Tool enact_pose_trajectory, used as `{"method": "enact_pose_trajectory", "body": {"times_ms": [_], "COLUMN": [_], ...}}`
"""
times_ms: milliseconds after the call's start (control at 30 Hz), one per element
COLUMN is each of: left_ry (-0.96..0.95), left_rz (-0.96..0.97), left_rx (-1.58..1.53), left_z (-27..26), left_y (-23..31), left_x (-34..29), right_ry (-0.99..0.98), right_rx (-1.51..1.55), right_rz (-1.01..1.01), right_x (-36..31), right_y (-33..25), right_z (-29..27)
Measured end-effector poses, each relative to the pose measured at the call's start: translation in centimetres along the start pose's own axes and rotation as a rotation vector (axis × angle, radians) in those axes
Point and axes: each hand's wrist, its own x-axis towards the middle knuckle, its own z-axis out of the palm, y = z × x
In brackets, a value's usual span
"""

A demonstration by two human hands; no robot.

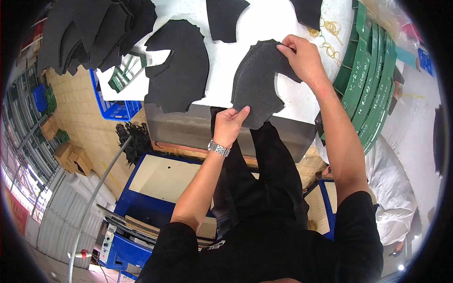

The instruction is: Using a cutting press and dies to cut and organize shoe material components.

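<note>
- Two bare hands hold one dark grey cut piece (255, 85); clock positions are read from its middle, 12 o'clock pointing away from the person.
- Left hand (228, 126): at 7 o'clock, gripping the near edge between thumb and fingers. A metal wristwatch (219, 148) is on this wrist.
- Right hand (304, 59): at 1 o'clock, pinching the far edge between thumb and fingers.
- Cut piece: spans between both hands, its near end overlapping the edge of the white table (221, 70) in view; contact with the tabletop cannot be told.
- At 9 to 10 o'clock: a black panel (186, 70), apart from the hands.
- At 3 o'clock: green slats (363, 80) with white markings.
- At 2 o'clock: yellow bands (331, 28).
- At 11 o'clock: another black panel (224, 19).
- At 10 o'clock, farther out: overlapping black pieces (94, 28).
</note>
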Motion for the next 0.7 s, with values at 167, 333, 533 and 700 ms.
{"method": "enact_pose_trajectory", "body": {"times_ms": [167, 333, 533, 700], "left_ry": [-0.004, -0.007, -0.005, -0.037], "left_rz": [-0.037, -0.04, -0.041, -0.051], "left_rx": [-0.035, -0.047, -0.051, -0.053], "left_z": [-0.15, -0.13, -0.25, -0.33], "left_y": [-0.12, 0.12, 0.01, 0.49], "left_x": [-0.03, 0.0, 0.12, -0.36], "right_ry": [-0.007, 0.009, 0.042, 0.05], "right_rx": [-0.012, -0.006, 0.009, 0.009], "right_rz": [0.009, -0.001, -0.013, -0.015], "right_x": [0.09, 0.15, 0.07, 0.02], "right_y": [-0.03, 0.12, 0.25, -0.13], "right_z": [0.02, 0.15, 0.39, 0.32]}}
